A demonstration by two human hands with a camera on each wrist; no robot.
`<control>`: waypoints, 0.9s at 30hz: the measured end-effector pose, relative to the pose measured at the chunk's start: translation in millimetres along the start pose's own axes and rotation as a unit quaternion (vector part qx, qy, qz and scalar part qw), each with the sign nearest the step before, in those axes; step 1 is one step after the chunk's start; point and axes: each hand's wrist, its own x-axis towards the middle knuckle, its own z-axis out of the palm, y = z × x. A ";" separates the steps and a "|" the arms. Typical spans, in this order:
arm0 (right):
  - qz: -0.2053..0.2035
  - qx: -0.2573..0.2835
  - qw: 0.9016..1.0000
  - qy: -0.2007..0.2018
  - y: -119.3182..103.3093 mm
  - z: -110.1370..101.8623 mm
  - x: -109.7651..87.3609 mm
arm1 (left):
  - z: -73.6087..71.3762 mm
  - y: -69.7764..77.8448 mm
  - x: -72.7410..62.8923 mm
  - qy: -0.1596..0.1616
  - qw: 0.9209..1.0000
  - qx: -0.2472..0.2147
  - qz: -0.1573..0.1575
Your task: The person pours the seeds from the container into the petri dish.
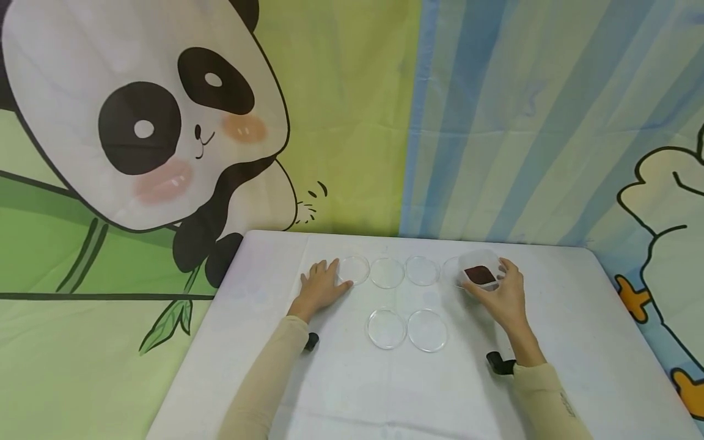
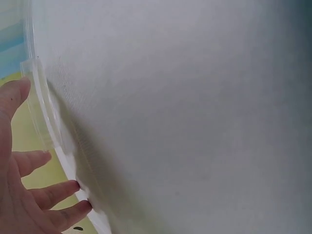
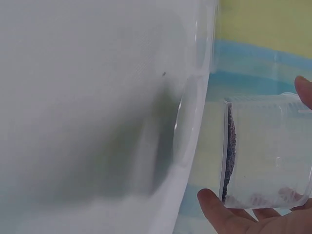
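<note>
My right hand (image 1: 503,299) grips a clear plastic container (image 3: 268,151), thumb on one side and fingers on the other. Dark reddish-brown grains (image 1: 480,275) lie at its bottom. In the right wrist view it is raised off the table, beside a clear round dish (image 3: 186,122); the head view shows it partly covering the rightmost dish (image 1: 448,269) of the back row. My left hand (image 1: 321,288) rests at the back row's left end, its fingers spread. Its thumb and index finger are at the rim of the leftmost dish (image 1: 353,270).
Two more dishes (image 1: 387,273) (image 1: 422,271) stand in the back row. Nearer the front lie another two dishes (image 1: 387,328) (image 1: 428,330), side by side. A white cloth covers the table (image 1: 352,391); behind it hangs a cartoon-printed curtain (image 1: 341,122). Black straps show at both wrists.
</note>
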 end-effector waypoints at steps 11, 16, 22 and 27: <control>-0.065 -0.002 0.998 -0.022 -21.5 28.7 16.2 | 0.7 0.3 0.1 -0.006 1.000 -0.009 -0.001; -0.100 -0.006 0.994 -0.040 -34.5 42.3 20.0 | -0.6 0.2 0.4 -0.007 1.000 -0.007 -0.006; -0.132 -0.012 0.989 -0.072 -53.5 60.0 26.0 | -2.3 1.0 -1.0 -0.009 1.000 -0.004 -0.010; -0.138 -0.019 0.985 -0.100 -68.8 76.3 32.6 | -2.7 1.5 -0.6 -0.003 1.000 -0.010 -0.010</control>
